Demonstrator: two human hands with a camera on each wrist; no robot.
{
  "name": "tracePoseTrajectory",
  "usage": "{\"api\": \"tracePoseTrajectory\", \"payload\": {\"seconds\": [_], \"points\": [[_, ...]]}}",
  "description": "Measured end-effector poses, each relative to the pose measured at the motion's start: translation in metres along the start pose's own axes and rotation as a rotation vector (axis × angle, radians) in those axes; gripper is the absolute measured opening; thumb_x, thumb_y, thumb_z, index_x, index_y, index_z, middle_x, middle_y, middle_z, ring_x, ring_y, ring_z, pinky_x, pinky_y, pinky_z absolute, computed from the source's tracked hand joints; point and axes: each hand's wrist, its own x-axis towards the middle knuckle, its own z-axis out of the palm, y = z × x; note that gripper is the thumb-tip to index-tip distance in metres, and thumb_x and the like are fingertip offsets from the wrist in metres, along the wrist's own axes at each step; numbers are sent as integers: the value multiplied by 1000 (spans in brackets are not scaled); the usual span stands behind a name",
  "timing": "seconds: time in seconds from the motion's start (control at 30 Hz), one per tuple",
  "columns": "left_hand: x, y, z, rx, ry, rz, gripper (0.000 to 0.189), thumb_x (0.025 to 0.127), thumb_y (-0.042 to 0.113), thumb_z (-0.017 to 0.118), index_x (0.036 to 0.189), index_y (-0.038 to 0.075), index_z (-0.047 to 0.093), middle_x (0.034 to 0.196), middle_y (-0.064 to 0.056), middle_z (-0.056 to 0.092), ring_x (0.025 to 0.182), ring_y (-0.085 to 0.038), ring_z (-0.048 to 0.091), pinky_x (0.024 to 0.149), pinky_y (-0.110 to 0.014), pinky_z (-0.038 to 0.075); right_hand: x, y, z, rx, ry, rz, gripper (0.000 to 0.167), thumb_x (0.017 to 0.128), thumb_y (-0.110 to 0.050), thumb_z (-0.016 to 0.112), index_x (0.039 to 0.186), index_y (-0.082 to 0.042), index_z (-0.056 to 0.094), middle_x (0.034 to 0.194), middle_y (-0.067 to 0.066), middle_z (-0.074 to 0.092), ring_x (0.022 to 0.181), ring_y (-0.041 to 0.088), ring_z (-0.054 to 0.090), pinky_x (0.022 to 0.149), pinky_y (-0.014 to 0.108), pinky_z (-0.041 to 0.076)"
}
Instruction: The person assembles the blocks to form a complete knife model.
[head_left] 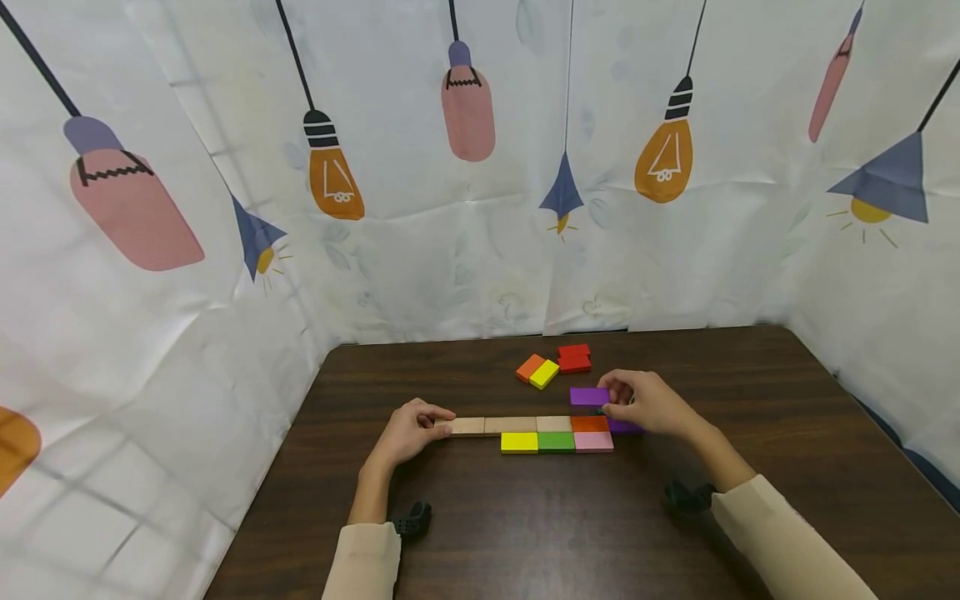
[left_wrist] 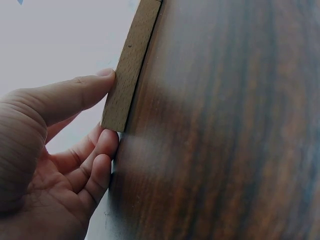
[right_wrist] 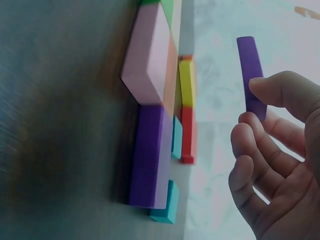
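My left hand (head_left: 408,431) holds the left end of a row of blocks, thumb and fingers at a plain wooden block (left_wrist: 131,65). In the head view two more plain blocks (head_left: 510,425) continue that row, followed by an orange block (head_left: 590,424) and a purple block (head_left: 626,426). In front of it lie a yellow block (head_left: 519,442), a green block (head_left: 556,442) and a pink block (head_left: 593,442), side by side. Raised behind the row's right end, a second purple block (right_wrist: 252,70) is pinched between the thumb and fingers of my right hand (head_left: 648,402).
Farther back on the dark wood table (head_left: 450,533) lie a tilted orange block (head_left: 529,367) against a yellow one (head_left: 544,374), and two red blocks (head_left: 574,358). The right wrist view shows turquoise blocks (right_wrist: 165,210) behind the row. A patterned white cloth (head_left: 465,275) surrounds the table.
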Motion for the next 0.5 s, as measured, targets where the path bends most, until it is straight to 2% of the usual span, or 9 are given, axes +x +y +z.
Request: {"api": "tracePoseTrajectory", "payload": {"seconds": [0.3,0.5], "points": [[-1,2,-1,0,-2,-3,16,89,22,81,105,26,81,97,0,61,82,-17,52,74,-33,45,-27,-16,17,23,-34,-68,26,87,-15,81,110,-11,68,83,-6,61,71,5,55,63,22,50],[-2,4,-1,6,-6,-1,17,90,22,80,106,26,81,96,-1,61,82,-17,52,75,-34,45,-36,-24,32,34,-75,-66,25,87,-15,80,108,-11,67,83,-6,59,72,4,54,64,22,50]]}}
